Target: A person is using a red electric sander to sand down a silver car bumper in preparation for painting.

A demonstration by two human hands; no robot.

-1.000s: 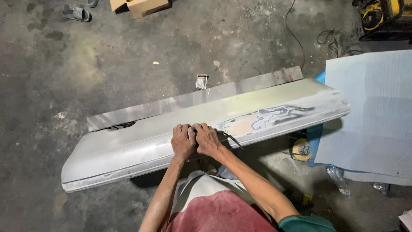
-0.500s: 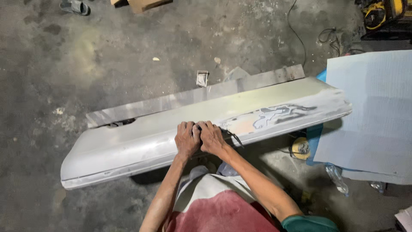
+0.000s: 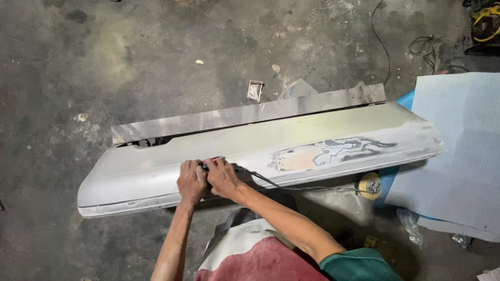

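Observation:
A long pale grey car bumper [image 3: 156,169] lies across the concrete floor, with a sanded, patchy area [image 3: 333,153] toward its right end. My left hand [image 3: 190,182] and my right hand [image 3: 223,178] press side by side on a small red and black power sander [image 3: 211,164], mostly hidden under my fingers, on the bumper's front face left of the middle. A black cord [image 3: 291,186] runs from the tool to the right, down off the bumper.
A pale blue sheet [image 3: 461,151] covers the floor at the right. A yellow round tool [image 3: 369,186] lies below the bumper's right end. Cables [image 3: 424,49] and yellow equipment [image 3: 487,23] sit at the top right. A small square scrap [image 3: 254,90] lies behind the bumper.
Both hands stay on the sander at about the same spot of the bumper. The view has tilted a little, so the scene sits slightly lower in frame.

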